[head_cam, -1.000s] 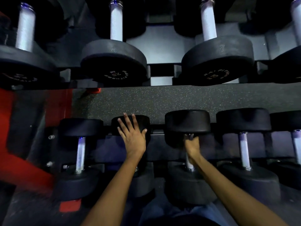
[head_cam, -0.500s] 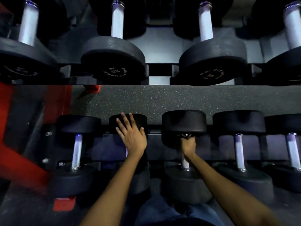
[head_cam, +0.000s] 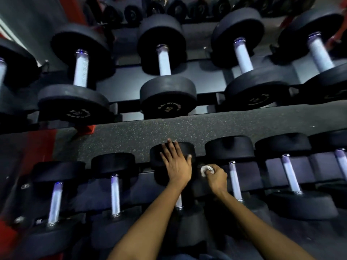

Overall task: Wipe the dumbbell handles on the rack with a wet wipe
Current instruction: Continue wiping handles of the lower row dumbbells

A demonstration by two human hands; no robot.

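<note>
Nearest, two bare forearms reach up from the bottom edge toward the lower tier of the rack (head_cam: 187,109). The right hand (head_cam: 217,178) is curled into a fist that grips a crumpled white wet wipe (head_cam: 206,170), which sticks out past the knuckles; it sits between two lower-tier dumbbells, just left of the pale handle (head_cam: 235,182) of the dumbbell on its right. Whether the wipe touches a handle cannot be told. The left hand (head_cam: 176,162) lies flat, fingers straight and slightly spread, on the far black head (head_cam: 159,152) of the neighbouring dumbbell, whose handle (head_cam: 178,202) shows just below the wrist. Beyond lies a strip of speckled floor (head_cam: 187,128). On the upper tier, larger dumbbells (head_cam: 167,79) sit side by side.
</note>
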